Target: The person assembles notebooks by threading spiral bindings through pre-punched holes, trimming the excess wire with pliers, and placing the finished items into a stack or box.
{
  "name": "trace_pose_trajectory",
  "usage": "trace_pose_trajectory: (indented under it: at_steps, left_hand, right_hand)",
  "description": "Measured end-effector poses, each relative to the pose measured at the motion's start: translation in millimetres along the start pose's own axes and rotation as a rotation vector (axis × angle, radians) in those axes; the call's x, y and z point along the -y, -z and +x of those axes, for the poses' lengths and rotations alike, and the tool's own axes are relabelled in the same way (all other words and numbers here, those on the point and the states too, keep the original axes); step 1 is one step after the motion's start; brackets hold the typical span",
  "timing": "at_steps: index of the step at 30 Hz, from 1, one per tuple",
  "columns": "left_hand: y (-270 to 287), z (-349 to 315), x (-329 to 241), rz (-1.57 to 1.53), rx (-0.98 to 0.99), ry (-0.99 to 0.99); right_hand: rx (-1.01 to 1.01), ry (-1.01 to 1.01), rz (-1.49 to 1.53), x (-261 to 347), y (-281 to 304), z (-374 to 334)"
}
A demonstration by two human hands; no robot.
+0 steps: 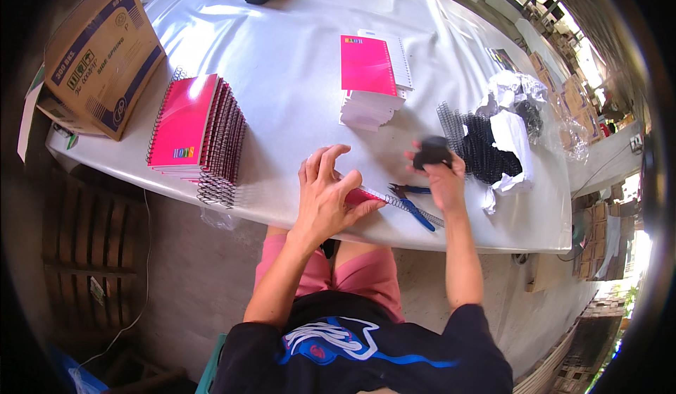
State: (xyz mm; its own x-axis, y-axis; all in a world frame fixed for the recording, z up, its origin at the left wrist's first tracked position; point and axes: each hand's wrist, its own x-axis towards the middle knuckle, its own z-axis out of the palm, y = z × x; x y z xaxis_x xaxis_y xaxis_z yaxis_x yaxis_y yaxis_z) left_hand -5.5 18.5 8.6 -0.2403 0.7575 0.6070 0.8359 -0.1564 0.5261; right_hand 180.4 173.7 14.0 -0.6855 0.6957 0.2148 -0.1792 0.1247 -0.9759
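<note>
Head | frame centre: left hand (326, 191) pinching one notebook (361, 196) | right hand (446, 180) gripping one black object (432, 154) | one pliers (418, 212)

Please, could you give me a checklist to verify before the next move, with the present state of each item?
1. Left hand gripping the small pink-covered notebook: ok.
2. Thin black spiral coil contained within the notebook's length: not ok, a length extends past it.
3. Blue-handled metal pliers out of the hands: ok, lying on the table.
4. Right hand empty: not ok, it holds a dark rounded object.
5. That object's exact kind: cannot tell, blurred.
</note>
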Motion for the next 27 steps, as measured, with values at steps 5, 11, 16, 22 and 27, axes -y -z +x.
trace_pose_trajectory:
  at_steps: [5, 11, 16, 22, 27]
  left_hand:
    - [-3, -1, 7, -0.042, -0.033, -0.024]
    - [-1, 3, 8, -0.066, 0.004, -0.022]
    - [3, 3, 10, -0.061, -0.007, -0.007]
    - [-7, -1, 25, -0.283, -0.027, 0.136]
    - [-10, -4, 32, -0.35, -0.079, 0.205]
  right_hand:
    - [0.19, -0.316, -0.504, 1, -23, -6]
    - [0.129, -0.298, -0.439, 11, -30, -1]
    - [0.269, 0.132, -0.355, 32, -46, -4]
    - [0.249, 0.08, -0.196, 28, -54, 1]
    - [0.066, 0.122, 0.048, 5, -53, 2]
